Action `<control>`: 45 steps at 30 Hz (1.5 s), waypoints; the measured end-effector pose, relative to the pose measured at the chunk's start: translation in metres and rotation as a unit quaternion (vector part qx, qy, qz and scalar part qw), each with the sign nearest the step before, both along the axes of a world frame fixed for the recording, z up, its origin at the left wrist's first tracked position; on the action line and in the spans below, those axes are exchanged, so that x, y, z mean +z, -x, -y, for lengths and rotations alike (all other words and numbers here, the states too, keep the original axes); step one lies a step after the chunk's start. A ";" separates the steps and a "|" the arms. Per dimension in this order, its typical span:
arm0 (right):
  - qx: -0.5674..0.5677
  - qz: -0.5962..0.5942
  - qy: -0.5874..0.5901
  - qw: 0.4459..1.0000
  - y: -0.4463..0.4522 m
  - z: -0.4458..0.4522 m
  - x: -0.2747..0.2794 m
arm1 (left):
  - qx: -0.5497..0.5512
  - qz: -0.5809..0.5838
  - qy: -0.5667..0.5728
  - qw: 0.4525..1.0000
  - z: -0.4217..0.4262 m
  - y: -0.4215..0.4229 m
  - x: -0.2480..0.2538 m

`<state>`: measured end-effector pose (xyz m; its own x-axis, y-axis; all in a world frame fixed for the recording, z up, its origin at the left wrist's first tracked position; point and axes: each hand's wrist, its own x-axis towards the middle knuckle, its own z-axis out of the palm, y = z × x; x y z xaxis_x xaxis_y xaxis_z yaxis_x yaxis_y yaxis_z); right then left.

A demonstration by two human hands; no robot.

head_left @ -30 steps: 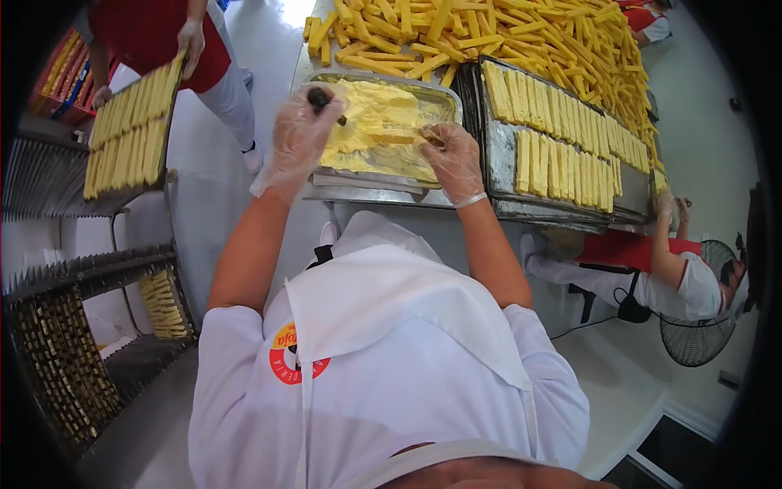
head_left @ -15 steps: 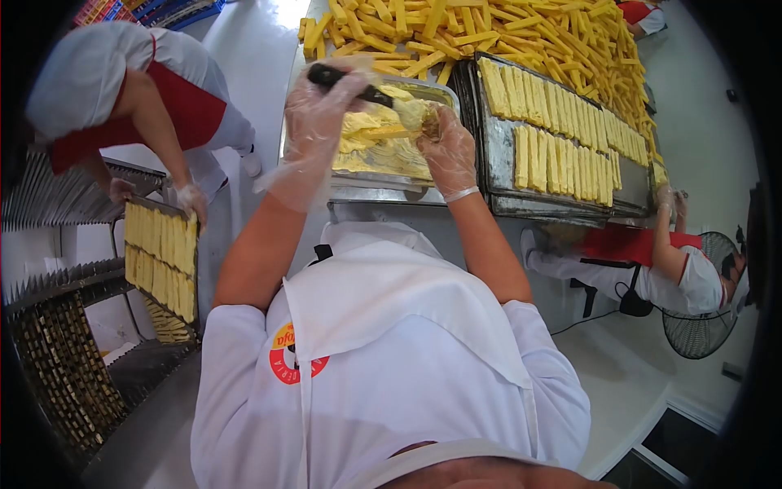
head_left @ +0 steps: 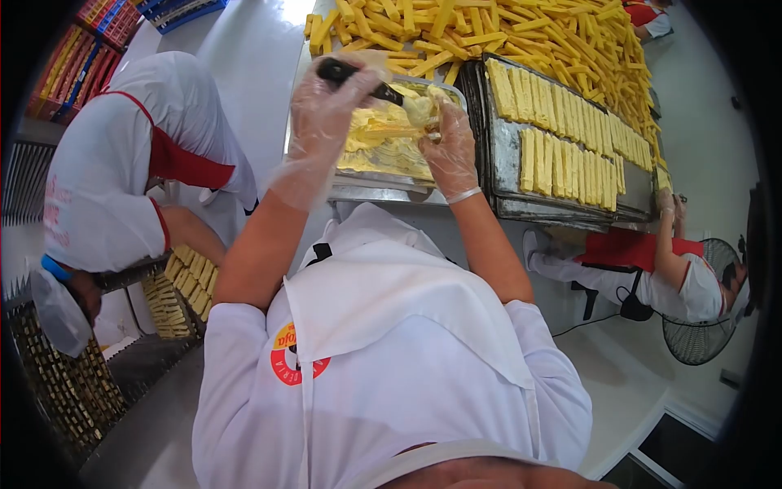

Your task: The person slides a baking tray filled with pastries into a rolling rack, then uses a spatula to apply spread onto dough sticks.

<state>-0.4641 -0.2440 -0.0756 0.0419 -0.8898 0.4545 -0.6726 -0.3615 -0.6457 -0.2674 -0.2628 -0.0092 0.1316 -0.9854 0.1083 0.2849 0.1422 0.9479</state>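
My left hand [head_left: 330,106], in a clear plastic glove, is closed around the black handle of a spatula [head_left: 358,83]. Yellow cream coats the spatula's end, which meets a cream-smeared stick [head_left: 436,106] pinched in my gloved right hand [head_left: 450,147]. Much of that stick is hidden by my fingers and the cream. Both hands are over a metal tray [head_left: 383,186] spread with yellow cream, and an orange-yellow stick seems to lie in it. Beside my right hand, a dark baking tray [head_left: 503,151] on a stack carries two rows of cream-coated sticks [head_left: 562,167].
Plain yellow sticks [head_left: 505,33] are heaped behind the trays. To the left, a co-worker [head_left: 122,163] bends over a rack [head_left: 65,375] loaded with trays. At the right, another person [head_left: 652,261] touches the stack's far end near a fan [head_left: 705,301]. Crates [head_left: 77,65] stand upper left.
My left hand and the spatula have shifted slightly up and right; the right hand stays close by. The left co-worker has bent lower, and the tray they held now sits partly hidden at the rack.
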 end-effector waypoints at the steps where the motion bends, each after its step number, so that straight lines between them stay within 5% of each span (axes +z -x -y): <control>1: -0.009 0.011 0.002 1.000 0.000 0.000 -0.002 | 0.010 -0.052 -0.045 0.998 0.001 -0.003 0.002; 4: 0.004 -0.012 0.062 0.998 0.002 0.001 -0.006 | 0.048 0.063 -0.132 0.988 0.012 -0.021 -0.018; 5: 0.015 0.011 0.028 0.999 0.004 0.000 -0.009 | 0.070 0.148 -0.086 0.983 0.022 -0.029 -0.045; 8: 0.037 0.038 -0.075 0.996 0.010 -0.006 -0.007 | 0.054 0.454 0.037 0.889 0.010 -0.034 -0.021; 10: 0.025 -0.009 -0.148 0.989 0.018 -0.016 0.016 | 0.022 0.486 0.121 0.865 0.010 -0.034 -0.021; 11: -0.009 -0.002 -0.092 0.996 0.024 -0.021 0.014 | 0.007 0.494 0.166 0.854 0.011 -0.032 -0.022; 12: -0.063 0.033 -0.111 0.991 0.032 -0.027 0.013 | -0.004 0.452 0.122 0.884 0.012 -0.029 -0.019; 14: -0.109 0.246 -0.153 0.951 0.050 -0.046 0.023 | -0.023 0.392 0.073 0.917 0.014 -0.029 -0.015; 17: -0.197 0.423 -0.047 0.883 0.073 -0.074 0.037 | -0.034 0.335 0.055 0.940 0.018 -0.034 -0.017; 23: -0.346 0.249 -0.032 0.904 0.123 -0.079 -0.015 | -0.057 0.269 0.035 0.961 0.026 -0.035 -0.030; 29: -0.396 -0.148 -0.111 0.899 0.129 -0.074 -0.003 | -0.085 0.265 0.065 0.958 0.019 -0.044 -0.009; 33: -0.385 -0.080 -0.068 0.917 0.122 -0.059 0.025 | -0.165 0.351 0.136 0.912 -0.002 -0.070 0.051; 35: -0.350 0.025 -0.033 0.936 0.111 -0.042 0.047 | -0.258 0.460 0.102 0.844 -0.008 -0.082 0.074; 39: -0.165 0.041 -0.027 0.985 0.079 0.029 0.068 | -0.361 0.580 0.183 0.707 0.000 -0.084 0.053; 45: -0.141 -0.093 -0.097 0.981 -0.003 0.166 0.042 | -0.233 0.512 0.206 0.801 0.016 -0.068 0.050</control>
